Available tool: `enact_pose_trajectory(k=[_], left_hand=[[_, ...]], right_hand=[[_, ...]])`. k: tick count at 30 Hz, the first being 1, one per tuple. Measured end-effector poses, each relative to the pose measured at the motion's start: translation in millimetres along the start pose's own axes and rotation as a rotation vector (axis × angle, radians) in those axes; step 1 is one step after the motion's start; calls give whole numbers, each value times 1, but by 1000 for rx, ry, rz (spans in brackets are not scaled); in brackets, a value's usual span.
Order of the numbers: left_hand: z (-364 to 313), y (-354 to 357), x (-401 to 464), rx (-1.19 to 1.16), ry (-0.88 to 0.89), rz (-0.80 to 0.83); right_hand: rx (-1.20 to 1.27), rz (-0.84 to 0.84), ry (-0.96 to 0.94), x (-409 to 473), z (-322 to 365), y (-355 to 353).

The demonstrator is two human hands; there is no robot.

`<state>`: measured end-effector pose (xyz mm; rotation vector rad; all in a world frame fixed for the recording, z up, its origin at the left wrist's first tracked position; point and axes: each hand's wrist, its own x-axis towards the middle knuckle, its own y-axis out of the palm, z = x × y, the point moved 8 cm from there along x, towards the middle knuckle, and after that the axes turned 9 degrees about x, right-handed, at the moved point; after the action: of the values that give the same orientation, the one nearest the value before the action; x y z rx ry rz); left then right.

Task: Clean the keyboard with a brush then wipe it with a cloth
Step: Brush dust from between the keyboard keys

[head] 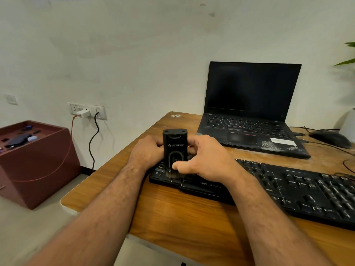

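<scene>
An open black laptop with a dark screen (251,110) is sitting at the far side of the wooden bench (184,214), just behind the long black computer keyboard (278,191) that is lying slantwise across the bench in front of me. A black mouse (330,139) is resting to the right of the laptop, with thin cables trailing near it, and green leaves (347,54) are showing at the right edge. On the left, off the bench, a dark red box-shaped cabinet (36,162) is standing on the floor with small items on top. On the wall behind it, a white switch and socket plate (87,110) is carrying a white charger with an orange cord and a black cable hanging down.

I am holding a black rectangular cleaning brush with a printed logo (175,150) upright over the left end of the keyboard, its pale bristles pointing down and touching the keys near the Ctrl key. My left hand (148,152) is curling round the brush body from the left. My right hand (207,158) is gripping it from the right, thumb pressing on the lower front, and covering the keys beneath it.
</scene>
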<state>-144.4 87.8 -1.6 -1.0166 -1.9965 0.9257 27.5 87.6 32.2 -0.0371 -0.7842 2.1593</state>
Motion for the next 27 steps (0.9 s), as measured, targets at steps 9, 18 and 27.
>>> enact_pose_trajectory(k=[9,18,27], left_hand=[[4,5,2,-40,-29,25],[5,5,2,-42,-27,36],[4,5,2,-33,-35,53]], right_hand=[[16,-91,21,8,-10,-5],[46,-47,60,11,-16,1],[8,-136,66,15,-20,-7]])
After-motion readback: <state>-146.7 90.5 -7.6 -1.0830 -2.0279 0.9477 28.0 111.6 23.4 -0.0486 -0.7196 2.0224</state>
